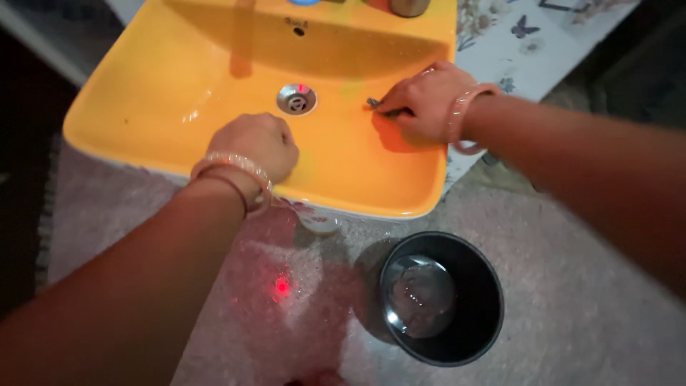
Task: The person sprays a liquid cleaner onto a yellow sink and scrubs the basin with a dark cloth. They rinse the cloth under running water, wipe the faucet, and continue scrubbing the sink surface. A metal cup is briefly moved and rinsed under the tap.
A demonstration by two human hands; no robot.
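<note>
The right hand (423,100) is curled shut around a small dark metal object (374,104), of which only a grey tip shows past the fingertips; what it is cannot be told. That tip rests against the inner floor of the yellow sink (143,107), at about three o'clock from the drain (296,99) and near it. A pink bangle (463,118) circles the right wrist.

The left hand (256,145) is closed into a loose fist with nothing visible inside it, lying on the sink's floor at about seven o'clock from the drain, close to the front rim. Pale bangles (239,168) and a thin dark band sit on that wrist.

Beyond the sink, at six o'clock from the right hand, a black bucket (486,314) stands on the speckled floor with some water in its bottom. A red light spot (281,286) glows on the floor at nine o'clock from the bucket.
</note>
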